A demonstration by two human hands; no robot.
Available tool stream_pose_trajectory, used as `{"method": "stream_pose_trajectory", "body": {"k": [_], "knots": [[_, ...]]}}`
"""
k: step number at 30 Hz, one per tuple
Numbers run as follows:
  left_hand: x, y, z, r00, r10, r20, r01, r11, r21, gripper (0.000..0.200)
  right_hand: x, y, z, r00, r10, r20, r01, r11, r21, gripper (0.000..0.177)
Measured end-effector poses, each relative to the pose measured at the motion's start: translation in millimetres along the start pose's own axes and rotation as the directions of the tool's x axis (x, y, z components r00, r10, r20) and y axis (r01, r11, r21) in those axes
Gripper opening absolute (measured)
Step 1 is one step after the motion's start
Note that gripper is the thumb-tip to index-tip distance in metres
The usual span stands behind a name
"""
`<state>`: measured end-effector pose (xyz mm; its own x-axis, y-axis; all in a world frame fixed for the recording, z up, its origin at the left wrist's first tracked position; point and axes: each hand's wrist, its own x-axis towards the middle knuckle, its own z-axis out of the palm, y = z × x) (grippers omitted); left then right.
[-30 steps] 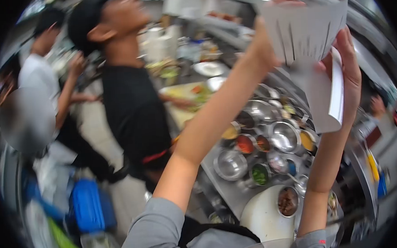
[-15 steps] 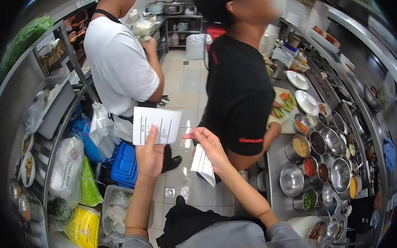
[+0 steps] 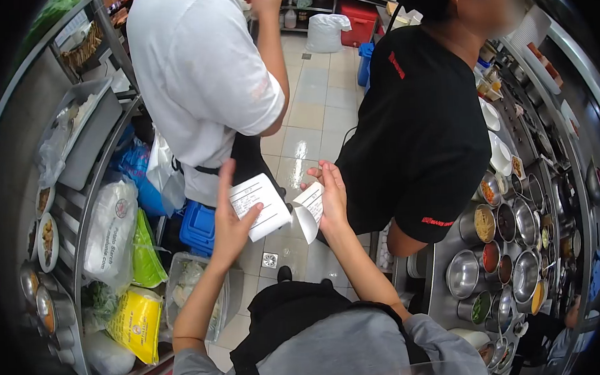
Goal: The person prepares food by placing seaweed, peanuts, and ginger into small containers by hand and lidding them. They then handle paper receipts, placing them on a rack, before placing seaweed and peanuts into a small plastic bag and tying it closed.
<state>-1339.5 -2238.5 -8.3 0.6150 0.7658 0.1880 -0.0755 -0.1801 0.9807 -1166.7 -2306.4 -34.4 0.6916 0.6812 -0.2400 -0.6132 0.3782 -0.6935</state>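
A white printed order slip (image 3: 267, 216), with lines of text on its face, is in my left hand (image 3: 229, 226). The thumb lies across its lower left part, and the slip bends at its right edge. My right hand (image 3: 335, 202) grips a second printed order slip (image 3: 312, 202), whose lower end curls over to its blank side. Both slips are at chest height above the floor, side by side and close together. Their small print is too blurred to read.
A person in a white shirt (image 3: 199, 70) stands ahead on the left, another in a black shirt (image 3: 419, 127) ahead on the right. Metal bowls (image 3: 462, 274) fill the right counter. Shelving on the left holds a grey tub (image 3: 94, 147), bags and a yellow packet (image 3: 136, 325).
Both slips have turned, the left one lower and tilted, the right one raised to show its print. The person in black has shifted to the right, and my view has tipped downward.
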Motion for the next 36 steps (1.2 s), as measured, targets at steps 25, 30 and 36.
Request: {"method": "stream_pose_trajectory", "body": {"k": [25,30,36], "knots": [[-104,-11,124,0.958,-0.105,-0.266,0.179,0.947,0.268,0.014,-68,-21,-120,0.772,0.313,0.554,0.025,0.855,-0.518,0.039],[-82,-14,102,0.977,-0.01,-0.212,0.11,0.878,0.467,0.013,-56,-32,-98,0.764,0.274,0.583,0.309,0.639,-0.705,0.044],[-11,-7,45,0.98,0.186,0.076,-0.195,0.788,0.584,0.014,-38,-44,-61,0.85,0.037,0.526,0.446,0.483,-0.754,0.037]]}}
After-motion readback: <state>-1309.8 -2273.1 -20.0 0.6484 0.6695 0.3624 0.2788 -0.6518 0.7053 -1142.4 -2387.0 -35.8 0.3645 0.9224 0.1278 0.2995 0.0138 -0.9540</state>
